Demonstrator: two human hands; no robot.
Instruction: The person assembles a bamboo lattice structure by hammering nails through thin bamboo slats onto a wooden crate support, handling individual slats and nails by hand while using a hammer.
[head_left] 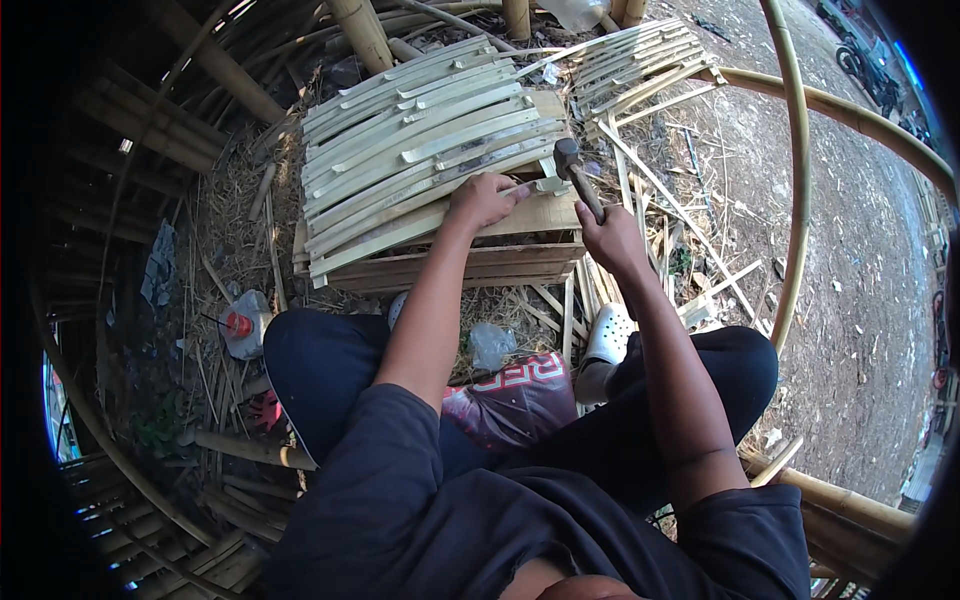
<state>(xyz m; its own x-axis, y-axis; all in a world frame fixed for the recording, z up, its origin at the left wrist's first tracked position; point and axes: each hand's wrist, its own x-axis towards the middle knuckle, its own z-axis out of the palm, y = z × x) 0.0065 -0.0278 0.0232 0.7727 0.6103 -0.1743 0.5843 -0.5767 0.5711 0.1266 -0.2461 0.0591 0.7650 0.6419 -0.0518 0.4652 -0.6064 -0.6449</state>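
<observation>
In front of me stands a low wooden crate-like frame (455, 268), its top covered by pale split bamboo strips (400, 150) laid side by side, several with curled ends. My left hand (482, 203) rests on the near strips, its fingers closed on a bamboo strip (551, 186) close to the frame's right end. Whether a nail is between those fingers is too small to tell. A hammer (585, 190) is gripped by the handle in my right hand (612, 243). Its dark head is raised just above the right edge of the strips, near my left fingertips.
Another slatted bamboo piece (640, 60) lies at the back right. Loose strips (680, 215) litter the ground beside the frame. Curved bamboo poles (795, 180) stand at the right. A plastic bag with a red item (240, 323) lies left, a clear bag (491, 345) near my legs.
</observation>
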